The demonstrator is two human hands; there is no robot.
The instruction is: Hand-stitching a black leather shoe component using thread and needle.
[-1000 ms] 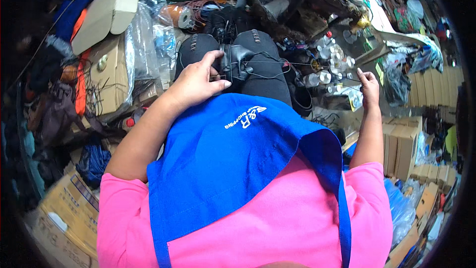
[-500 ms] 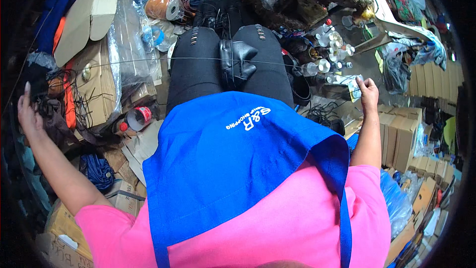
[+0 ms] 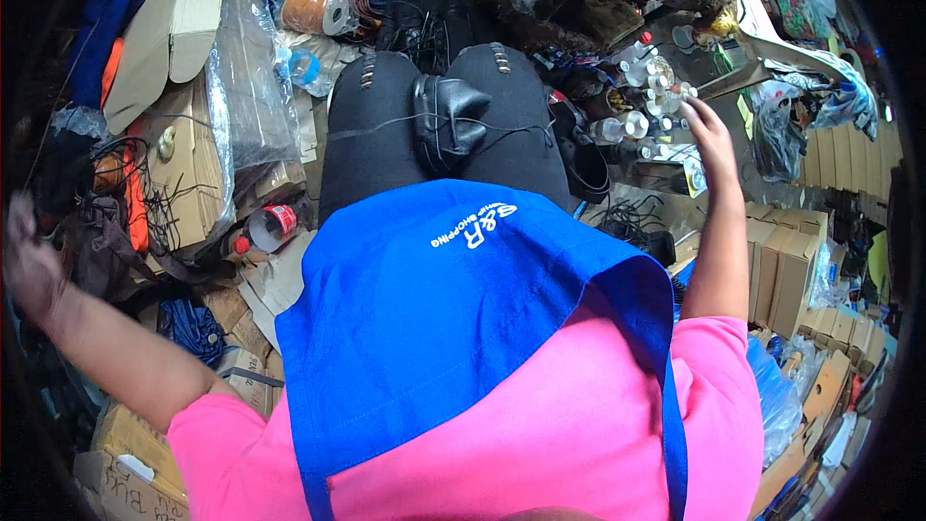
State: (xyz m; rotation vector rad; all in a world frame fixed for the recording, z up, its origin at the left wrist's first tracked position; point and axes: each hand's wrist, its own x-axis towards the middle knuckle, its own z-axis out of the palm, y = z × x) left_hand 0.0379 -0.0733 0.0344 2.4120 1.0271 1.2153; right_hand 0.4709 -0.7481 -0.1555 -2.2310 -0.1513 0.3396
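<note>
Black and creased, lying on the lap [image 3: 371, 162] as a leather piece [image 3: 451, 121] with thread [image 3: 371, 125]. Stretching fingers of the right hand [image 3: 716, 140] near clear bottles [image 3: 608, 131] with contents unclear; blurring at the left hand [image 3: 34, 265], being unable to tell either grip.

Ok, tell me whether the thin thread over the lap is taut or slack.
Slack: the thin thread bends in loose curves over the black trousers on both sides of the black leather piece.
</note>
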